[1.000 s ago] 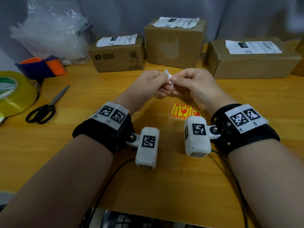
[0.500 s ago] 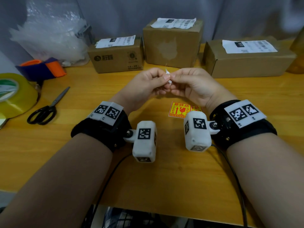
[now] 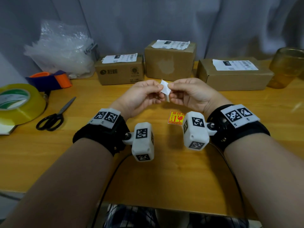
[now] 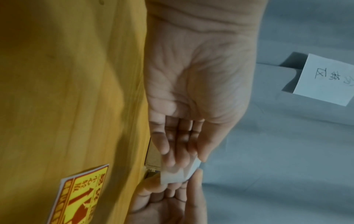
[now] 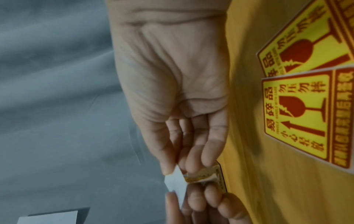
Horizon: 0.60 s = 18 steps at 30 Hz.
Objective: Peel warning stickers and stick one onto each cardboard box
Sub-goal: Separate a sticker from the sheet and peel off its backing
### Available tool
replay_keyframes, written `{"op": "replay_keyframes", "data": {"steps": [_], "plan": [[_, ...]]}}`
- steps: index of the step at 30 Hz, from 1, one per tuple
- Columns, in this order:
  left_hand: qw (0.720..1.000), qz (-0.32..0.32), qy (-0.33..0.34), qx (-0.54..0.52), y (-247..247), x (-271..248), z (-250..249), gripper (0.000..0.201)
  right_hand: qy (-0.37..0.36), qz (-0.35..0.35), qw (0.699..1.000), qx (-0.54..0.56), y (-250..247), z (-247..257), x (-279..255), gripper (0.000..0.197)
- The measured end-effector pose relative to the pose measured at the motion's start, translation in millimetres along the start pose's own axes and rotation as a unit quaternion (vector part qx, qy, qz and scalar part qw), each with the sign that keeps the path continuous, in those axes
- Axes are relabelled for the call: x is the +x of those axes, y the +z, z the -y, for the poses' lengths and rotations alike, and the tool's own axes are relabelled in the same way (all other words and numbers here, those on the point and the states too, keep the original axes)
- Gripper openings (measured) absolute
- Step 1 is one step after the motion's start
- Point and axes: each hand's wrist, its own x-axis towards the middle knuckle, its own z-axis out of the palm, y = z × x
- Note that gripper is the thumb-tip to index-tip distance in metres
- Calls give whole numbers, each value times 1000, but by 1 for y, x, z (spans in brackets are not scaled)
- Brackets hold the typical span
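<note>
Above the table's middle, both hands hold one small warning sticker [image 3: 165,90], its white backing turned toward me. My left hand [image 3: 158,89] pinches its left edge and my right hand [image 3: 171,87] its right edge. In the right wrist view the white backing [image 5: 176,183] stands apart from a curled yellow corner [image 5: 203,175] under my right fingers. The left wrist view shows the white piece [image 4: 178,174] between both hands' fingertips. More yellow-and-red warning stickers [image 3: 176,118] lie flat below the hands. Three cardboard boxes stand behind: left [image 3: 120,72], middle [image 3: 170,63], right [image 3: 233,77].
At the left sit a big tape roll [image 3: 18,102], black scissors [image 3: 54,116] and an orange-and-blue tape dispenser [image 3: 51,79]. A clear plastic bag [image 3: 62,50] fills the back left. An amber jar [image 3: 287,66] stands at the far right.
More of the white backing now shows between the two hands, which have drawn slightly apart. The boxes and loose stickers lie where they were.
</note>
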Motion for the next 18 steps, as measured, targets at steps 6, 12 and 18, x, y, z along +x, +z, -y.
{"op": "replay_keyframes", "data": {"steps": [6, 12, 18], "plan": [[1000, 1, 2, 8, 2, -7, -3, 21, -4, -12, 1000, 8, -1, 0, -8, 7], [1000, -8, 4, 18, 1, -14, -8, 20, -7, -22, 1000, 3, 2, 3, -13, 7], [1000, -14, 13, 21, -2, -20, -10, 22, -26, -30, 999, 10, 6, 0, -15, 6]]}}
